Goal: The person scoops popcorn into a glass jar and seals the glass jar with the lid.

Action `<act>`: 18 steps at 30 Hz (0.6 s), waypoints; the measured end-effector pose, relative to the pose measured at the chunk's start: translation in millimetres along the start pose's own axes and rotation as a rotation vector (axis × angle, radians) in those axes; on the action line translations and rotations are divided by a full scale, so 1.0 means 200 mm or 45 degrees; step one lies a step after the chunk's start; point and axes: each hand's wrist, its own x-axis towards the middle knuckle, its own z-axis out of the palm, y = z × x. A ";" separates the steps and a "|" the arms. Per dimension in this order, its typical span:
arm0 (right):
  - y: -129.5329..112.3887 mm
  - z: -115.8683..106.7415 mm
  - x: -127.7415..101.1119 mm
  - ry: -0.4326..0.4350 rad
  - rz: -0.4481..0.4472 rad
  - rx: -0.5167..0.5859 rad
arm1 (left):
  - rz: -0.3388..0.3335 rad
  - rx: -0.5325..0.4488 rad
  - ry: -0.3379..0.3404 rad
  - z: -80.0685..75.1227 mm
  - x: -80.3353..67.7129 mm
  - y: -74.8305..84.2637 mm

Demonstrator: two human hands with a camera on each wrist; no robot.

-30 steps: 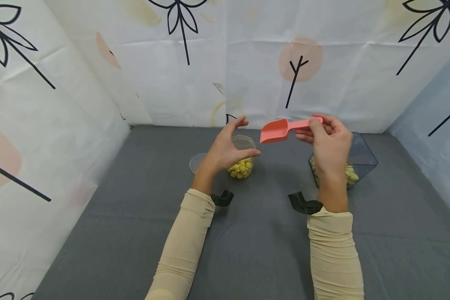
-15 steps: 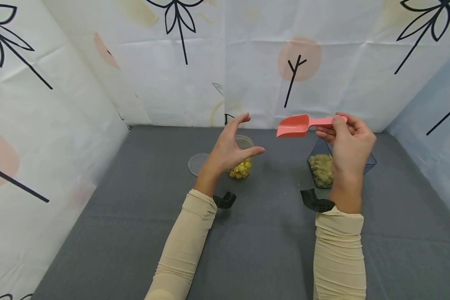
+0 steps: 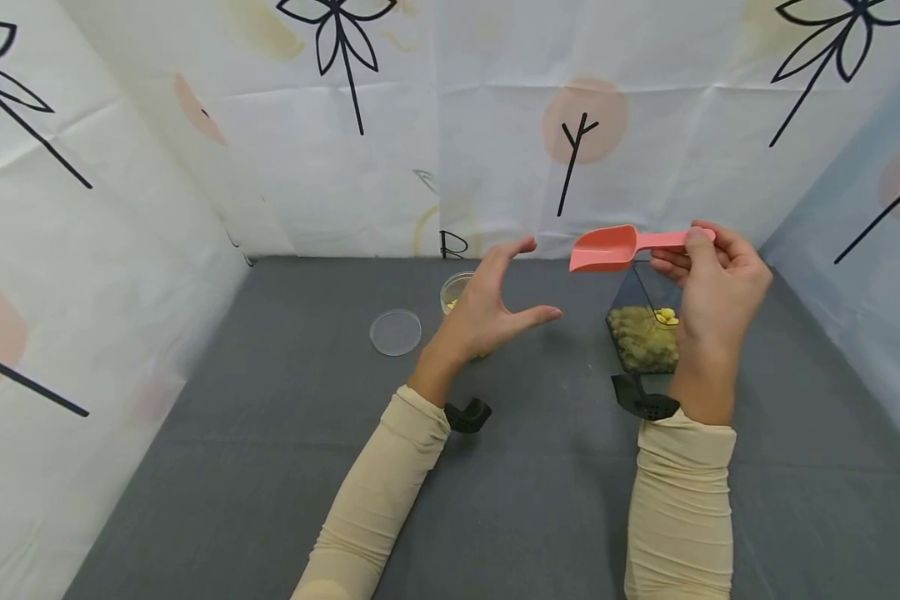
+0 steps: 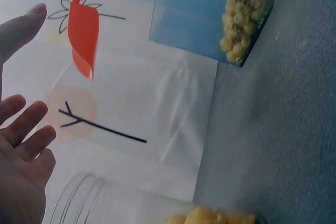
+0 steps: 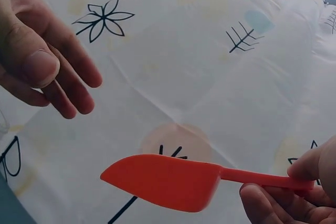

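My right hand pinches the handle of a coral-red scoop, its blade pointing left. Scoop and hand are up above a clear, bluish square container partly filled with popcorn. My left hand is held in the air with thumb and fingers spread apart, nothing between them. Behind it stands a round clear jar, mostly hidden by the hand in the head view. Popcorn lies in the jar's bottom in the left wrist view. Seen from the right wrist, the scoop shows its underside.
A round clear lid lies on the grey tabletop, left of the jar. White patterned cloth walls close off the back and both sides.
My right hand has carried the scoop to the right, from beside the jar to over the square container. My left hand has shifted right, away from the lid, still spread.
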 end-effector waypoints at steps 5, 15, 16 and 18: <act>-0.01 -0.04 0.04 0.027 -0.009 -0.027 | 0.014 -0.009 -0.022 0.06 0.03 0.03; -0.03 -0.15 0.10 0.114 -0.046 -0.122 | -0.029 0.017 -0.159 0.22 0.15 0.06; -0.04 -0.15 0.11 0.118 -0.053 -0.131 | -0.038 0.015 -0.168 0.23 0.16 0.06; -0.04 -0.16 0.13 0.129 -0.073 -0.148 | -0.060 0.003 -0.183 0.27 0.18 0.07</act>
